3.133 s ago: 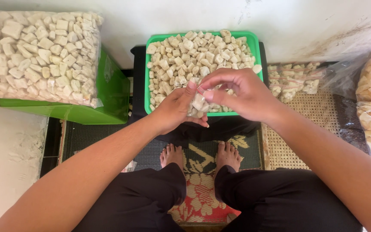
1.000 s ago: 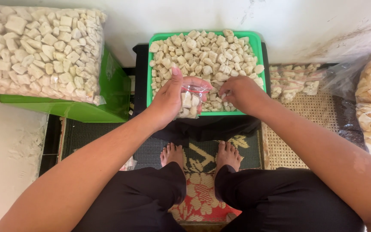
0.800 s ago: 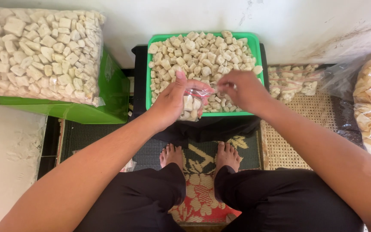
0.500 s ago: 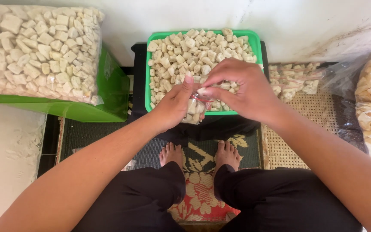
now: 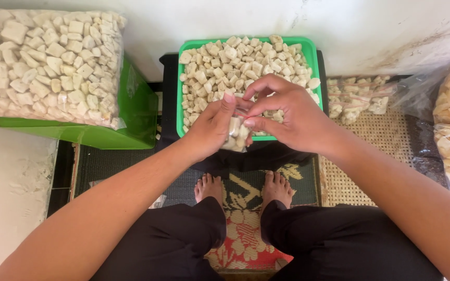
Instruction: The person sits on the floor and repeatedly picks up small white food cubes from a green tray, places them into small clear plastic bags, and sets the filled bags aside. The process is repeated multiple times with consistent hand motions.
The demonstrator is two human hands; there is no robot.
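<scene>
Your left hand point(image 5: 212, 127) grips a small clear plastic bag point(image 5: 235, 136) of pale beige cubes, fingers clamped on it at the near edge of the green tray point(image 5: 311, 49). Your right hand point(image 5: 287, 112) pinches the bag's mouth. The tray holds loose cubes. At 10 o'clock, a large clear sack point(image 5: 42, 62) of cubes lies on a green bin point(image 5: 136, 112).
</scene>
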